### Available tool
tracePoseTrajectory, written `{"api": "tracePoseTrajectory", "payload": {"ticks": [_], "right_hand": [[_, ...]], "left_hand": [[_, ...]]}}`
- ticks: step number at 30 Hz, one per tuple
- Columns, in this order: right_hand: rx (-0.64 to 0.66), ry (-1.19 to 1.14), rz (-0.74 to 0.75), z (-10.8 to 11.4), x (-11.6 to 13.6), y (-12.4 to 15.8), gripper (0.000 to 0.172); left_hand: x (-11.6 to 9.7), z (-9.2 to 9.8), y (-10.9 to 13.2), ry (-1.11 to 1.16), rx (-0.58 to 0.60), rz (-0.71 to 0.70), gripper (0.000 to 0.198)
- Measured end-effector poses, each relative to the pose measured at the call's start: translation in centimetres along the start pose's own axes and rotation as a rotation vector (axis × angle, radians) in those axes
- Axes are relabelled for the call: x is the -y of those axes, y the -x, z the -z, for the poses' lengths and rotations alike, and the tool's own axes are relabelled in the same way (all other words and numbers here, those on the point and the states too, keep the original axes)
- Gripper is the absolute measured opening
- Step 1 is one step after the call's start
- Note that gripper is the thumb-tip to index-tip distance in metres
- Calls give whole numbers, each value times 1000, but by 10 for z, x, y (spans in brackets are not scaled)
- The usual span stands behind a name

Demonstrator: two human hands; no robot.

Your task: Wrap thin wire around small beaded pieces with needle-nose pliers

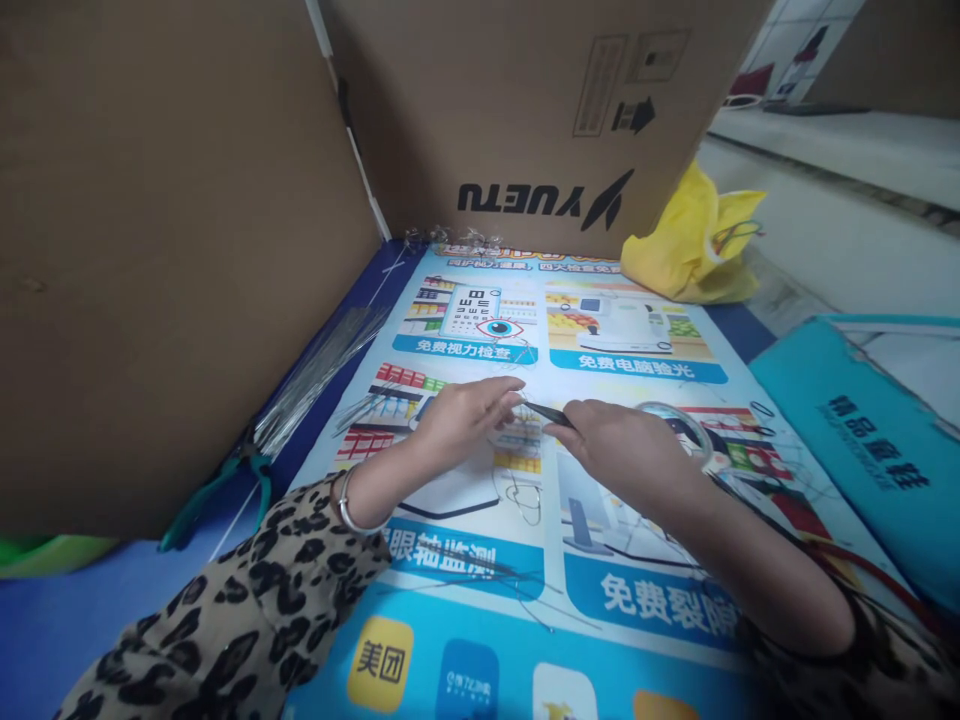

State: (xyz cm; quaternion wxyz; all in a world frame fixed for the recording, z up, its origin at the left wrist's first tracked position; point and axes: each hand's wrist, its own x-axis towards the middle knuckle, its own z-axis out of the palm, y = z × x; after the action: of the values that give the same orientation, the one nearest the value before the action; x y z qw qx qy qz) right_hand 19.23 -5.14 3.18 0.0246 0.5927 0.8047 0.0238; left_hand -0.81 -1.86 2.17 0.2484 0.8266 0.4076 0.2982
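My right hand (626, 440) is closed around a dark tool with a tapered point, which looks like tweezers (546, 411). The tool's tip reaches the fingertips of my left hand (472, 415). Thumb and fingers of that hand are pinched together on what seems to be a thin wire, too fine to make out clearly. Below the hands, a loosely looped wire (523, 500) lies on the printed poster sheet (555, 470). Several straight wires (472, 562) are spread nearer to me. A clear ring-shaped roll (701, 432) shows partly behind my right wrist.
Teal-handled pliers (217, 495) lie at left beside a bundle of silver wires (322, 375). Cardboard panels (525, 100) stand at the left and back. Small wire pieces (472, 238) sit at the back edge. A yellow bag (682, 250) and a turquoise box (855, 430) flank the right.
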Motion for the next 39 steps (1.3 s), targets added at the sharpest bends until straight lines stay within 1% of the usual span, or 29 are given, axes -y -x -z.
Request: {"api": "tracePoseTrajectory", "payload": {"ticks": [2,4,8,10,13,15,17,19,20,26,30,33,39], "right_hand": [[-6,13,-7,-3,-3,-2,46],[-20,39,-31,-7,-8,-4,45],[-32,56,-72,-15,-16,-8,45],[-29,46,-80,-18,-17,-9,44],[-14,41,-91,-21,-15,-10,42],[-20,53,-86,-22,-14,-9,42],[-31,66,-70,-24,-13,-9,43],[-33,72,-61,-25,-13,-9,44],[-30,73,-62,-26,-14,-9,44],[-32,103,-54,-31,-16,-10,45],[-34,115,-43,-33,-17,-9,45],[-46,128,-35,-35,-17,-9,45],[-62,139,-22,-38,-19,-10,44]], "left_hand": [[2,0,0,31,-12,4,37],[6,-1,-1,34,-51,12,36],[18,-6,-5,-98,-138,48,23],[24,-10,-9,-174,-107,49,27],[32,-17,-15,-227,-9,70,36],[33,-21,-18,-250,51,80,32],[33,-22,-20,-273,89,77,22],[32,-22,-21,-281,96,83,15],[32,-22,-20,-280,91,90,14],[33,-19,-15,-300,67,141,19],[33,-19,-12,-304,35,124,21],[28,-17,-11,-257,41,126,22],[17,-14,-9,-139,71,241,26]]}}
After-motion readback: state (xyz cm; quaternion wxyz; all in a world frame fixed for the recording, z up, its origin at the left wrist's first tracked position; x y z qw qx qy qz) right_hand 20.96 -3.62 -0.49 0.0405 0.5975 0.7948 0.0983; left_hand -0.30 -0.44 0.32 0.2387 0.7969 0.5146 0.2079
